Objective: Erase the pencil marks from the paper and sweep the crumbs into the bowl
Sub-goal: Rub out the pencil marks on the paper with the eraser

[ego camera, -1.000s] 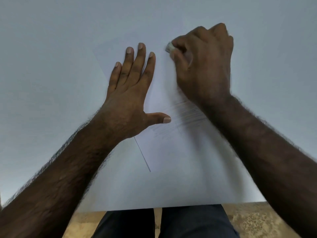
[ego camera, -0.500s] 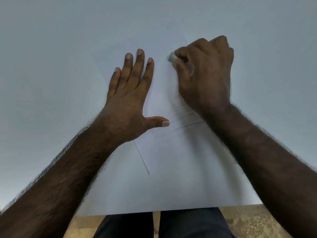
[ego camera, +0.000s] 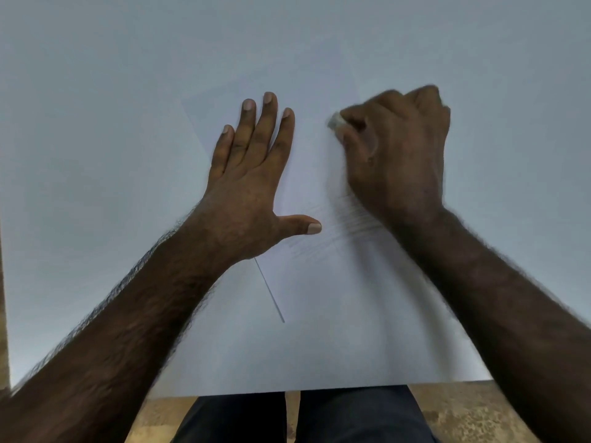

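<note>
A white sheet of paper (ego camera: 319, 298) lies slanted on the white table (ego camera: 96, 123). Faint grey pencil marks (ego camera: 339, 235) cross the sheet between my two hands. My left hand (ego camera: 249, 183) lies flat on the sheet's left part, fingers together and thumb spread to the right. My right hand (ego camera: 396, 151) is a fist pressed on the paper, gripping a small white eraser (ego camera: 335, 120) whose tip shows at the fingertips. The right hand is blurred. No bowl and no crumbs show.
The table's near edge (ego camera: 319, 390) runs across the bottom, with my dark trousers (ego camera: 297, 420) and a mottled brown floor (ego camera: 463, 414) below it. A strip of brown shows past the table's left edge (ego camera: 3, 314).
My right hand with the eraser has slid down the sheet toward me over the second. The left hand has stayed flat on the paper.
</note>
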The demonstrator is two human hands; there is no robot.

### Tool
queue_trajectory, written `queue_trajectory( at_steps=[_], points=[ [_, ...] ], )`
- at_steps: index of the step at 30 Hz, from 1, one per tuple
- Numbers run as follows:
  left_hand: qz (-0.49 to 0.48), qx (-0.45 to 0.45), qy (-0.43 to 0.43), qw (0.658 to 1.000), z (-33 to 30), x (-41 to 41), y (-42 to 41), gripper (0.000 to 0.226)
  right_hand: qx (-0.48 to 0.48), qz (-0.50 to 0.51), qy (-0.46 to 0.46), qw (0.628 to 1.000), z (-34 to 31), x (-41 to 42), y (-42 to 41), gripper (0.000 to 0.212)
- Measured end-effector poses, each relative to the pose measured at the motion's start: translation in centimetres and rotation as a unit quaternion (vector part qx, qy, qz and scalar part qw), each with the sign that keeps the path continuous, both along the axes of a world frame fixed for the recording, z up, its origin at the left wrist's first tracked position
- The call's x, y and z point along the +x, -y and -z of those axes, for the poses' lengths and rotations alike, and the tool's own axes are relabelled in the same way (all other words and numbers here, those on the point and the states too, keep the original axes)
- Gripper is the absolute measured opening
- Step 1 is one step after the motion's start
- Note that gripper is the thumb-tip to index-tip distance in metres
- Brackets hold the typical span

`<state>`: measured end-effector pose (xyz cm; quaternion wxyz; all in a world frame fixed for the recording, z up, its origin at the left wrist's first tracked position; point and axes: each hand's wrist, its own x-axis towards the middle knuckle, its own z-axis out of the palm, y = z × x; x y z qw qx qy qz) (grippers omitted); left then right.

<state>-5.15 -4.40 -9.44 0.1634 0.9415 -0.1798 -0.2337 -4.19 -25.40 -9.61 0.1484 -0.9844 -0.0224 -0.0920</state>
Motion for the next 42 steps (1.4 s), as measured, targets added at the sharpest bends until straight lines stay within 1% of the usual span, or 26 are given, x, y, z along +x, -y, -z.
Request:
queue_trajectory(
  at_steps=[2, 4, 8, 11, 15, 17, 23, 25, 29, 33, 35, 39, 41, 42],
  points=[
    [0.0, 0.005, 0.0, 1.0, 0.1, 0.1, 0.1, 0.14, 0.003, 0.015, 0.002, 1.0, 0.3, 0.7, 0.0, 0.019],
    [-0.001, 0.004, 0.001, 1.0, 0.2, 0.1, 0.0, 0.139, 0.003, 0.01, -0.003, 1.0, 0.1, -0.6, -0.2, 0.017],
    [-0.004, -0.008, 0.001, 1.0, 0.0, -0.1, -0.1, 0.138, 0.022, -0.052, -0.044, 0.997, -0.7, -6.7, -0.5, 0.009],
    [-0.002, -0.007, 0.005, 1.0, 0.1, -0.1, -0.1, 0.138, 0.032, -0.081, -0.049, 0.995, -0.8, -9.4, -0.2, 0.008],
    [-0.002, -0.008, 0.004, 1.0, 0.1, -0.2, -0.1, 0.138, 0.036, -0.07, -0.028, 0.997, -0.3, -7.8, 0.0, 0.007],
    [-0.001, -0.012, 0.004, 1.0, 0.3, -0.1, -0.2, 0.136, 0.037, -0.069, -0.03, 0.996, -0.1, -6.8, -0.2, 0.008],
    [0.021, -0.021, 0.051, 0.998, 0.2, -0.7, -1.5, 0.121, 0.059, -0.046, -0.029, 0.997, 0.5, -4.7, -0.9, 0.013],
    [0.02, -0.012, 0.059, 0.998, -0.2, -1.8, -1.9, 0.122, 0.072, -0.037, -0.022, 0.996, 0.6, -4.2, -1.1, 0.012],
    [-0.023, 0.002, 0.018, 1.0, -0.3, -4.0, -3.0, 0.129, 0.095, -0.031, -0.023, 0.995, 0.5, -3.6, -1.3, 0.011],
    [-0.036, 0.007, 0.016, 0.999, -0.1, -4.4, -3.5, 0.136, 0.085, -0.026, -0.031, 0.996, 0.2, -3.9, -1.4, 0.01],
    [-0.043, -0.001, 0.019, 0.999, -0.2, -4.4, -3.6, 0.137, 0.073, -0.045, -0.048, 0.995, -0.3, -4.5, -1.9, 0.011],
    [-0.054, -0.019, 0.027, 0.998, -0.2, -4.7, -3.6, 0.134, 0.078, -0.159, -0.091, 0.98, -1.0, -8.3, -4.9, 0.016],
    [-0.055, -0.017, 0.034, 0.998, -0.1, -4.7, -3.7, 0.135, 0.07, -0.19, -0.087, 0.975, -1.2, -8.4, -5.3, 0.015],
    [-0.057, -0.016, 0.032, 0.998, 0.0, -4.7, -3.7, 0.137, 0.056, -0.187, -0.074, 0.978, -1.1, -7.5, -5.0, 0.016]
  ],
)
